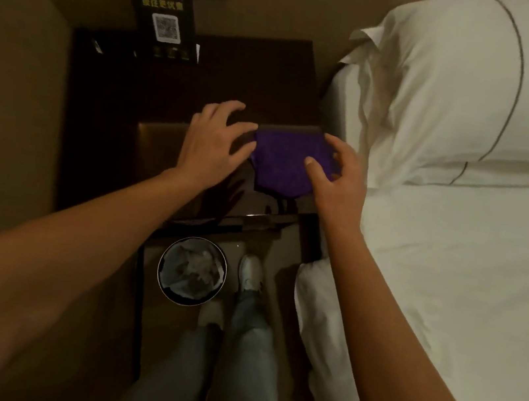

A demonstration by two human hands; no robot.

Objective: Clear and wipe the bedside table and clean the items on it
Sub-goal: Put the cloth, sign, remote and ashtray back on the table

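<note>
A purple cloth (281,164) lies folded on the dark glossy bedside table (126,102), near its front right corner. My left hand (215,142) rests flat with spread fingers on the table, its thumb touching the cloth's left edge. My right hand (338,174) sits at the cloth's right side, thumb lying on top of the cloth and fingers curled over its far right edge. A black standing card with a QR code (164,16) is upright at the table's back.
A round waste bin (192,270) lined with a bag stands on the floor below the table's front edge. My legs and a white shoe (250,272) are beside it. The bed with a white pillow (463,93) borders the table on the right.
</note>
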